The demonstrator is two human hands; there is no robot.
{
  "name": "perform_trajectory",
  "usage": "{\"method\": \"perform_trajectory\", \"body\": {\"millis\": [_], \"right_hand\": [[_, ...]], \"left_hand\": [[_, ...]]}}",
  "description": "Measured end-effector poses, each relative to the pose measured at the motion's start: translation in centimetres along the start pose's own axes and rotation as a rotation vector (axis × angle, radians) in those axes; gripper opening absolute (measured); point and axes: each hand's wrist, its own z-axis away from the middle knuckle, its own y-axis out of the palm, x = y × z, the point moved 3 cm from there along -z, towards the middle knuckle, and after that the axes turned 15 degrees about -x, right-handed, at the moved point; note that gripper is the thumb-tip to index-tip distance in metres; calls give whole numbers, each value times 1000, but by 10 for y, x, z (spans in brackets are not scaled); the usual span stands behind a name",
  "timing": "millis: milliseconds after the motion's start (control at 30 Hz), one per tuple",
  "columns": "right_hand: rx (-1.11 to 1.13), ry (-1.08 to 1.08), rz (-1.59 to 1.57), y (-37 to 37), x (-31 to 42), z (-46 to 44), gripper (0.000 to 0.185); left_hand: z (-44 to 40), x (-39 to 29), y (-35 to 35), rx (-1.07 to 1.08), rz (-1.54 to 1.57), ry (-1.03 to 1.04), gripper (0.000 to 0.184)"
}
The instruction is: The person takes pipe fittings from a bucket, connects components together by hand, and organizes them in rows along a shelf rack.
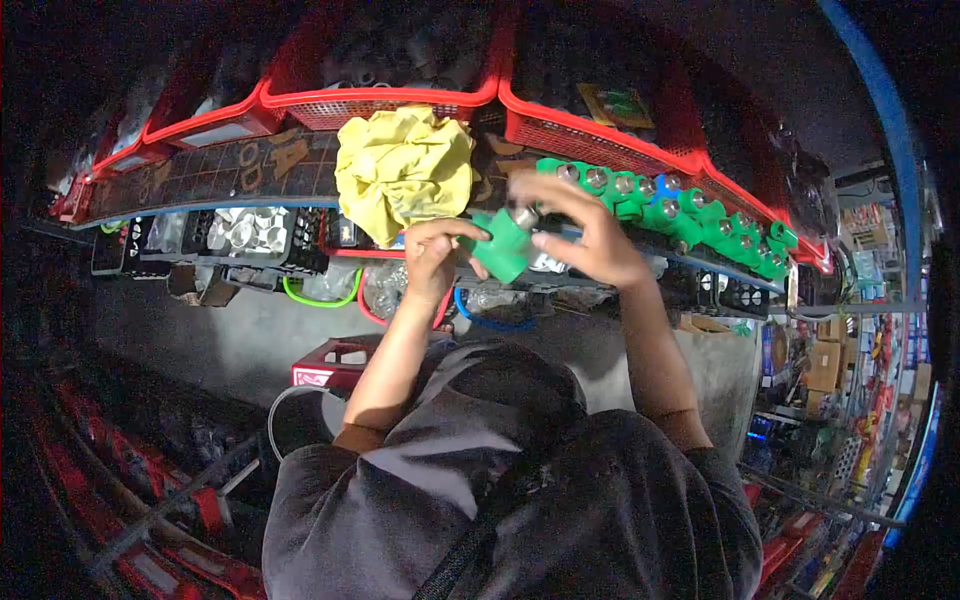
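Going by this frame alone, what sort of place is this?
Probably a workshop or parts storeroom: there are red baskets in a row, ranks of alike green fittings, and cartons at the picture's right.

On the dark shelf (320, 168) ahead of you, toward your left, you can make out large brown letters (289, 154): an A and, beside it, what look like O and D. The white-and-red marking on your red stool (335, 358) and the print on the yellow-green packet (615, 105) are too small to read.
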Motion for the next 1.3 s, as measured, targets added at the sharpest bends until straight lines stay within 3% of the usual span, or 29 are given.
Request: {"method": "perform_trajectory", "body": {"millis": [33,67,167,233,267,300,367,400,533,600,1067,1300], "right_hand": [[152,13,-37,2,-5,2,40],[161,114,-136,3,-7,5,39],[223,122,31,-2,-2,3,40],[154,89,162,-8,-1,-3,38],[117,100,227,-11,0,-7,37],[76,63,239,-15,-7,-12,35],[12,121,86,-20,-20,-22,33],[34,193,105,-21,-28,-27,32],[71,232,196,-25,-39,-45,29],[54,-179,506,-23,-41,-48,27],[47,-165,807,-12,-45,-40,23],[-119,-229,840,-5,-51,-30,27]], "left_hand": [[-2,1,-1,51,43,-40,48],[-3,2,0,102,86,-80,52],[-6,4,6,-37,-121,71,45],[-9,8,11,-107,-183,-2,34],[-14,11,12,-127,-231,53,35],[-17,12,8,-59,-252,-30,43],[-26,4,24,56,-438,253,51],[-32,4,23,160,-690,377,63],[-44,17,25,173,-831,405,69],[-48,23,27,186,-938,437,66],[-56,37,33,275,-1125,429,63],[-53,40,39,290,-1276,461,78]]}}
